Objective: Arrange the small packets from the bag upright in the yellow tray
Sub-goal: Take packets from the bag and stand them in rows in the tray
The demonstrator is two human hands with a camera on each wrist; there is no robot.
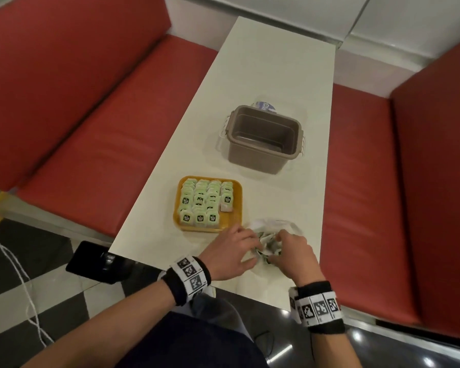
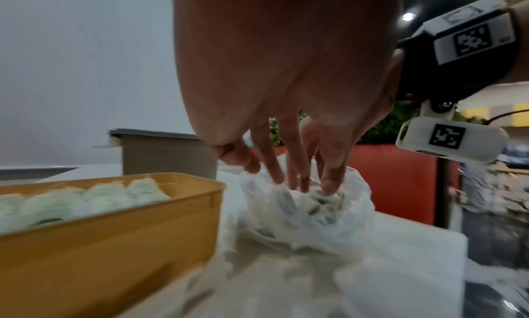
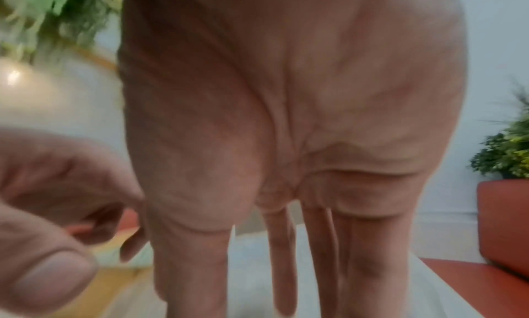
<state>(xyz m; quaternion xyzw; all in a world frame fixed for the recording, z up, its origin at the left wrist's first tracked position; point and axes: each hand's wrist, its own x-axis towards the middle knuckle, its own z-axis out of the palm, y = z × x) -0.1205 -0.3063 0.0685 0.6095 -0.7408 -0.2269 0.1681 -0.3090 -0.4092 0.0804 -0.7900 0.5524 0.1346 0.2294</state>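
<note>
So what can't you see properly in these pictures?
- How many packets are left in the bag: both hands cover it in the head view; crumpled plastic and blur hide them in the left wrist view.
- The print on the packets in the yellow tray: too small.
- The blue-and-white thing behind the grey tub: mostly hidden by the tub.
- The right hand fingertips: cut off and blurred, right wrist view.

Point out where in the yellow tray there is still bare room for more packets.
The yellow tray has one bare patch: its near right corner, bordered by the short fourth row of packets, the third row, and the rim. The three left rows are packed wall to wall. Both hands work the plastic bag beside it.
</note>
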